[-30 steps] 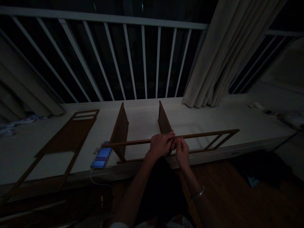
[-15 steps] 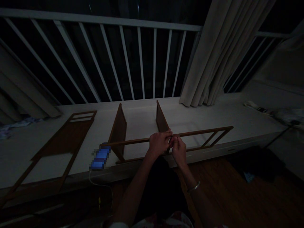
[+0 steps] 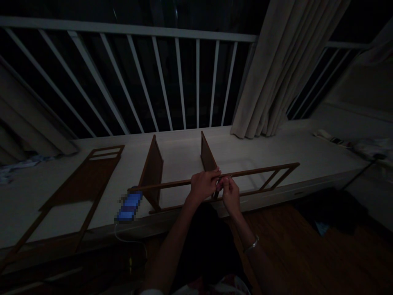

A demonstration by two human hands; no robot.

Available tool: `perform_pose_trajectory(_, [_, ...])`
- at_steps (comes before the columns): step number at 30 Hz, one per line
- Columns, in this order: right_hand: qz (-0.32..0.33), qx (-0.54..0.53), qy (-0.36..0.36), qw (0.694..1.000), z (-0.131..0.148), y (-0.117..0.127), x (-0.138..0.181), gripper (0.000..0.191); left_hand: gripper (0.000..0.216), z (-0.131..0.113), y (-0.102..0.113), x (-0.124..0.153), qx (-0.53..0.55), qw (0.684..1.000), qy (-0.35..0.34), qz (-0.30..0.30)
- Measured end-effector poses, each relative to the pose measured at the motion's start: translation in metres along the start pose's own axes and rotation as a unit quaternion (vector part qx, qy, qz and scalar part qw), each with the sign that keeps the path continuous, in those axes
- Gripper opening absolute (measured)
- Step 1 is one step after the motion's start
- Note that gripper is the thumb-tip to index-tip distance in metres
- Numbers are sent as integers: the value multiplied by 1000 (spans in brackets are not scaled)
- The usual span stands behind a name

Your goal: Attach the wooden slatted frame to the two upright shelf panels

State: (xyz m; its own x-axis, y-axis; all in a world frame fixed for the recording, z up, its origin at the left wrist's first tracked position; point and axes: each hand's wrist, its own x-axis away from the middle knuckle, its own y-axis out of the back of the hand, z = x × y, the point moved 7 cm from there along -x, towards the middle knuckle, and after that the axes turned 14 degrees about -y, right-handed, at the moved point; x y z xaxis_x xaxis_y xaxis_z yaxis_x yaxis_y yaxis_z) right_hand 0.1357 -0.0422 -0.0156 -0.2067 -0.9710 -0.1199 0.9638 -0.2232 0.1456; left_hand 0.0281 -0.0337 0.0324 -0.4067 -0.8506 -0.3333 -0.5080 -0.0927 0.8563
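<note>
A brown wooden side frame rests on edge across two upright brown boards, the left board and the right board, on a white window ledge. My left hand is wrapped round the frame's top rail where it meets the right board. My right hand is pinched close beside it at the same joint; what its fingers hold is too small and dark to make out. A bracelet sits on my right wrist.
A second brown frame panel lies flat on the ledge at the left. A lit phone with a cable lies by the ledge's front edge. White railing bars and a curtain stand behind. A wooden floor lies below.
My right hand has closed in against my left at the joint. The view has shifted slightly; the frame and boards stay in place.
</note>
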Motion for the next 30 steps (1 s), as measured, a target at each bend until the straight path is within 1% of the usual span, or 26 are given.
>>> perform_pose_trajectory(5, [-22,42,28,998,1,1,3,34,30,1,0,0,-3,1000,6,1])
perform_pose_trajectory(11, [-36,66,36,997,3,1,5,31,28,0,1,1,-4,1000,12,5])
perform_pose_trajectory(17, [-38,64,33,997,3,3,6,32,28,-2,2,1,-1,1000,16,9])
perform_pose_trajectory(22, [-27,42,29,998,3,0,5,33,28,-3,3,1,-4,999,28,15])
perform_pose_trajectory(27, [-45,37,21,998,1,0,3,34,29,-2,2,1,-8,999,38,33])
perform_pose_trajectory(30, [-43,40,18,998,-1,-1,2,33,29,-1,1,1,-7,999,39,30])
